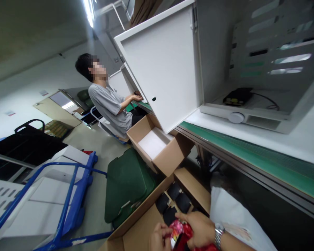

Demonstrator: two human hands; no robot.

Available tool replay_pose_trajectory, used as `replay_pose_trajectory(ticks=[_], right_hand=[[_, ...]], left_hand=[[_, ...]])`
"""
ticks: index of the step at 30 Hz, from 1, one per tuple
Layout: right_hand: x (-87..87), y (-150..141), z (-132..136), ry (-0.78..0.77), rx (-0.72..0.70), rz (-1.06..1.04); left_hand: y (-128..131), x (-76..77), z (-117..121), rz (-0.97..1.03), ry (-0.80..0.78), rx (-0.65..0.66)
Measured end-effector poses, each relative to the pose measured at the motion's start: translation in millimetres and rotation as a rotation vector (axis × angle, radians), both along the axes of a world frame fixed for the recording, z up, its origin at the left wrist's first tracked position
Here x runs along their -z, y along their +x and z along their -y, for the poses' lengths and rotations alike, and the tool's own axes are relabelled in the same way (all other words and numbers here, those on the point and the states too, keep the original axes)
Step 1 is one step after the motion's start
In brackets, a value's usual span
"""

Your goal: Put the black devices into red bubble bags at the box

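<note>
At the bottom of the view my right hand [200,226], with a metal watch at the wrist, is closed around a shiny red and pink foil packet [179,230]. My left hand [160,237] pinches the packet's left side with curled fingers. A dark patch shows in the middle of the packet; what it is I cannot make out. Both hands are over an open cardboard box [143,223]. Several black blocks [174,190] stand in that box between cardboard dividers, just beyond my fingers.
A white metal cabinet [219,120] with its door [164,66] swung open stands on the green-edged bench [225,143]. Another carton [170,157], a dark green lidded bin [125,184] and a blue trolley [65,198] are to the left. A person [108,101] sits farther along the bench.
</note>
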State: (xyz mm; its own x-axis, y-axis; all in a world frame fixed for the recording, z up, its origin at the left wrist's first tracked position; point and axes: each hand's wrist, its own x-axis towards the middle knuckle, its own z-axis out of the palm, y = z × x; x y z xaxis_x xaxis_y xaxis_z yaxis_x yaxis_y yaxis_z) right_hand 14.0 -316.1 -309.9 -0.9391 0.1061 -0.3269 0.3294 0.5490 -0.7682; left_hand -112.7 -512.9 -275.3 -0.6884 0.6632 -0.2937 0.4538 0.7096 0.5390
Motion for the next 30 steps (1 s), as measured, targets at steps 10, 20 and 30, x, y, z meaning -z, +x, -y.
replay_pose_trajectory(ticks=[10, 20, 30], right_hand=[[-13.3, 12, -6, -0.113, -0.028, -0.206], [13.9, 7, -5, -0.207, 0.183, -0.13], [12.1, 7, -8, -0.268, 0.273, -0.098]], left_hand=[[-10, -11.4, -11, 0.149, 0.061, 0.124], [10, 43.2, -6, 0.043, 0.425, -0.33], [17, 43.2, -11, 0.104, 0.683, -0.561]])
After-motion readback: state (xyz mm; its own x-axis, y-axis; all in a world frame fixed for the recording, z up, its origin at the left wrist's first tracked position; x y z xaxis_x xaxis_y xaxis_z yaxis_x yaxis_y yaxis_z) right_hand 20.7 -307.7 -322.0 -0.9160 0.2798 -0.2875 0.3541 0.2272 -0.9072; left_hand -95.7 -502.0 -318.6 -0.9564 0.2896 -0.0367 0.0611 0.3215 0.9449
